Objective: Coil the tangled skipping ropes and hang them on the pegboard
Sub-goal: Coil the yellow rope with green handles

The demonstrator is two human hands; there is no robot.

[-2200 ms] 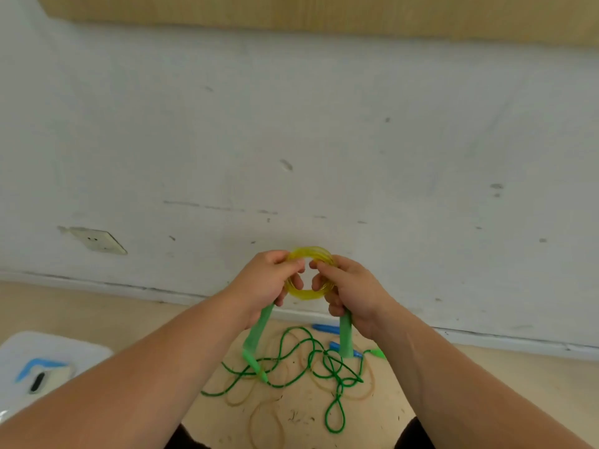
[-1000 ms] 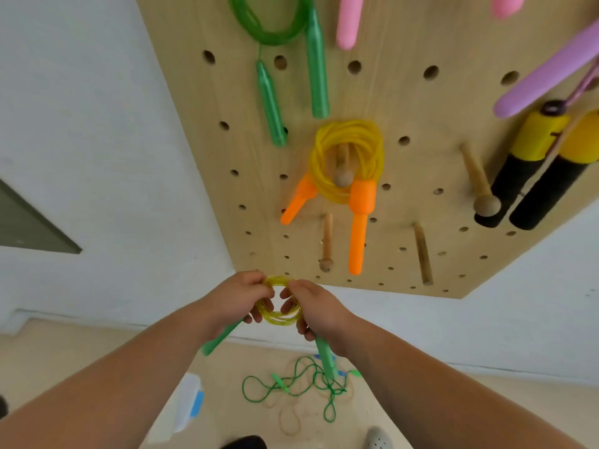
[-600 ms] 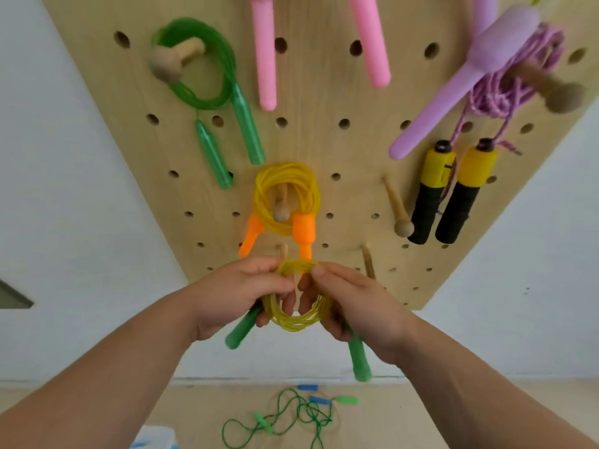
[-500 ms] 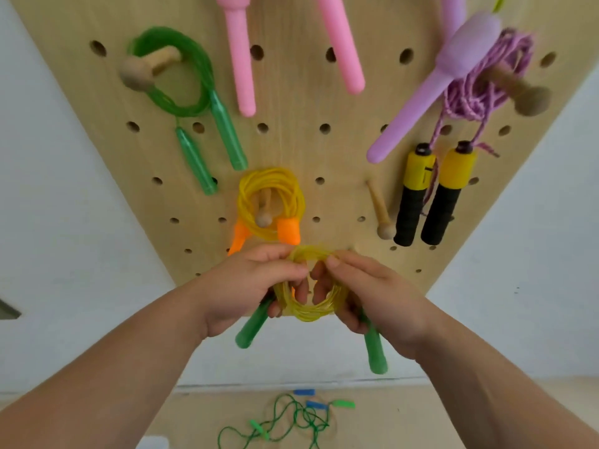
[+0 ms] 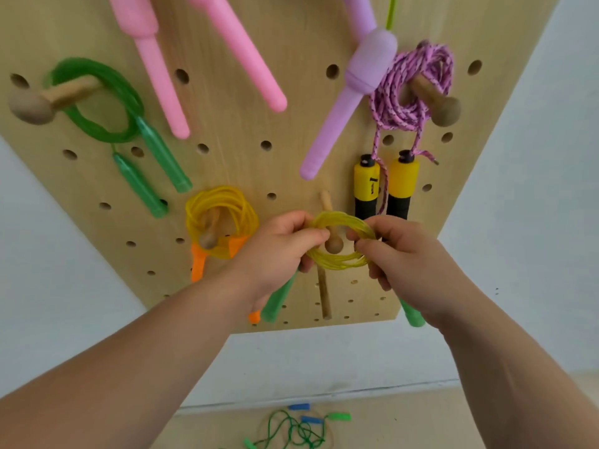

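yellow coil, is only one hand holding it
No, the left hand and the right hand each pinch a side of the yellow coil.

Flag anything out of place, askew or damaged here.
A tangled green rope lies loose on the floor below the pegboard, blue handles beside it, neither coiled nor hung. The left hand and right hand hold the yellow coil at a peg; nothing looks damaged.

Held coil translucent yellow, handles green; pegboard pale wood.
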